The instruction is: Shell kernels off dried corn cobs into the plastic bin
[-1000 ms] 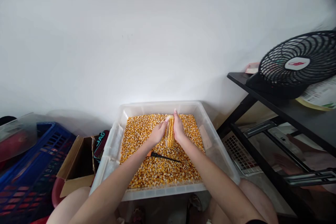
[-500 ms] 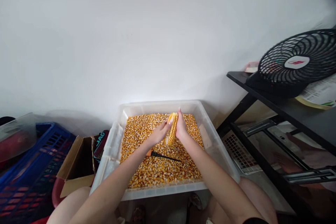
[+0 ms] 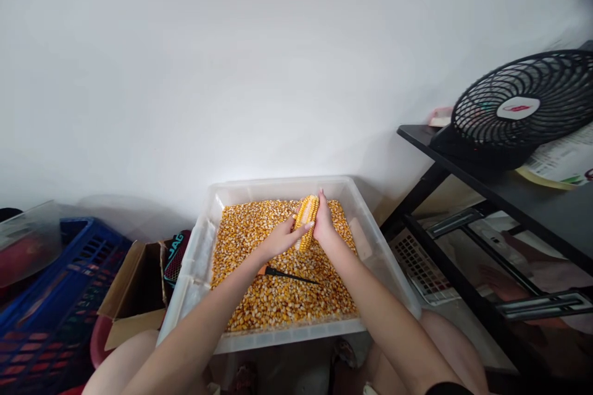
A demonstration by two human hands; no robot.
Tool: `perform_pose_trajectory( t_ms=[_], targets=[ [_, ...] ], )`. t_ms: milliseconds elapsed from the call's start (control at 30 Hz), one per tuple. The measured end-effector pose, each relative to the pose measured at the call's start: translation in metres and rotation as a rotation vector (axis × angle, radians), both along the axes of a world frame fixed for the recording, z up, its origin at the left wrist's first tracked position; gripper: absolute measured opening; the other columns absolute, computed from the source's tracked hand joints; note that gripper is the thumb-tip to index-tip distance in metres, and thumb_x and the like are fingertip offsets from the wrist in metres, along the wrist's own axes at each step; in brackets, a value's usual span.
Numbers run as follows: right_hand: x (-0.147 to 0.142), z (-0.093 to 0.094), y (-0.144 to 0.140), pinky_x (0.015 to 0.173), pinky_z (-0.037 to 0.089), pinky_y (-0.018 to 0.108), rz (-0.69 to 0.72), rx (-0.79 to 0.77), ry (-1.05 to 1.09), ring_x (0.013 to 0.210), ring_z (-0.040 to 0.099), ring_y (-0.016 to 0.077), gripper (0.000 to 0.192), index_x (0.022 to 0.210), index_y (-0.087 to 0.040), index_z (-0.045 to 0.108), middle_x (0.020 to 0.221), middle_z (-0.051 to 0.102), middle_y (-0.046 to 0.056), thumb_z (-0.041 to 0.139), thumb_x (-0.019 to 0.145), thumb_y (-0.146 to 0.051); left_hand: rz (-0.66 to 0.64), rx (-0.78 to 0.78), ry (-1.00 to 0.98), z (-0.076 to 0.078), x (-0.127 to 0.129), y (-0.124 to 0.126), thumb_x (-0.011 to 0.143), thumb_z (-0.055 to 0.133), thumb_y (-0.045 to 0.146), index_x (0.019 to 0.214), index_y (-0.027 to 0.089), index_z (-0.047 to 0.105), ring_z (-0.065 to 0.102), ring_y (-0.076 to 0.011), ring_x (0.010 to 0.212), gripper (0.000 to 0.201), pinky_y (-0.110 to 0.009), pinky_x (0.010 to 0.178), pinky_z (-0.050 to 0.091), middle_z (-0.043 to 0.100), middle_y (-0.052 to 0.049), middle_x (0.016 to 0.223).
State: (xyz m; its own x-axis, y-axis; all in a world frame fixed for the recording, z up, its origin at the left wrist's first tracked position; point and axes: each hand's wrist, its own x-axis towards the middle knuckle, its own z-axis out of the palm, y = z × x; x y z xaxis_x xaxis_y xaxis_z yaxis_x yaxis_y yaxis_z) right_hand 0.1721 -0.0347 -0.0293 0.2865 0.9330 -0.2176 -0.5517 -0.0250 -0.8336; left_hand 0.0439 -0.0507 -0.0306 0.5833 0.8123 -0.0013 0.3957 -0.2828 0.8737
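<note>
A clear plastic tub [image 3: 198,271] sits on the floor in front of me, filled with loose yellow corn kernels [image 3: 282,302]. Over its far half I hold a dried corn cob [image 3: 307,215], tilted with its tip leaning right. My right hand [image 3: 324,226] grips the cob along its right side. My left hand [image 3: 282,238] holds it from the left, thumb pressed across the kernels. A thin black tool with an orange handle [image 3: 288,274] lies on the kernels just below my hands.
A black fan [image 3: 521,108] stands on a black desk [image 3: 532,203] at right, with papers beside it. A blue crate [image 3: 44,311] and an open cardboard box [image 3: 134,290] sit left of the tub. A white wall lies behind. My knees flank the tub's near edge.
The cob has tilted from upright to leaning right and shifted slightly right. My left thumb has moved across its face. The view drifted a little.
</note>
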Motion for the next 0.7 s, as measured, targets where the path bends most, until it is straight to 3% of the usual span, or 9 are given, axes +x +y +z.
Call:
perform_pose_trajectory(
  t_ms=[100,200,300,400,567,700],
  targets=[
    [0.0011,0.0034,-0.0014,0.055,0.05,0.033,0.012,-0.107,0.171,0.058,0.062,0.0226,0.052,0.058,-0.024,0.05,0.046,0.056,0.001,0.038,0.073,-0.073,-0.003,0.056,0.06,0.002,0.0007,-0.0019,0.083,0.035,0.061,0.091,0.016,0.059,0.056,-0.0233,0.076,0.052,-0.034,0.077,0.042,0.063,-0.008,0.082],
    [0.0027,0.0047,-0.0025,0.055,0.05,0.033,0.011,-0.127,0.229,0.059,0.062,0.0225,0.051,0.06,-0.024,0.053,0.047,0.057,0.002,0.038,0.076,-0.07,0.011,0.049,-0.028,0.0018,0.0001,-0.0024,0.088,0.024,0.057,0.098,0.018,0.06,0.057,-0.0243,0.089,0.055,-0.035,0.088,0.039,0.064,-0.009,0.094],
    [0.0048,0.0041,-0.0024,0.055,0.05,0.032,0.013,-0.127,0.24,0.06,0.063,0.0219,0.052,0.061,-0.023,0.053,0.047,0.057,0.002,0.035,0.077,-0.069,-0.024,0.029,-0.05,0.0015,-0.0015,-0.0015,0.088,0.025,0.056,0.105,0.018,0.06,0.057,-0.0238,0.096,0.054,-0.034,0.09,0.039,0.065,-0.008,0.102],
    [0.0066,0.0029,-0.0021,0.056,0.05,0.03,-0.002,-0.115,0.232,0.06,0.063,0.0207,0.052,0.062,-0.022,0.053,0.046,0.056,0.001,0.035,0.078,-0.069,-0.06,0.085,0.043,0.001,-0.0014,-0.0012,0.085,0.036,0.056,0.106,0.016,0.059,0.059,-0.0234,0.084,0.051,-0.034,0.082,0.043,0.066,-0.008,0.095],
    [0.0063,0.0031,-0.0028,0.057,0.051,0.03,-0.007,-0.123,0.25,0.06,0.063,0.02,0.048,0.066,-0.022,0.052,0.048,0.056,0.0,0.036,0.08,-0.065,0.039,0.068,-0.035,0.0002,0.0007,-0.0007,0.091,0.02,0.052,0.1,0.016,0.062,0.058,-0.0219,0.09,0.056,-0.033,0.087,0.041,0.066,-0.007,0.095],
    [0.001,0.0027,-0.0027,0.057,0.05,0.029,0.04,-0.13,0.187,0.06,0.062,0.02,0.048,0.069,-0.021,0.053,0.051,0.057,0.001,0.038,0.078,-0.066,0.068,0.073,0.0,-0.0013,0.0009,0.0027,0.087,0.03,0.056,0.093,0.015,0.064,0.059,-0.0209,0.081,0.054,-0.031,0.078,0.044,0.067,-0.006,0.086]
  ],
)
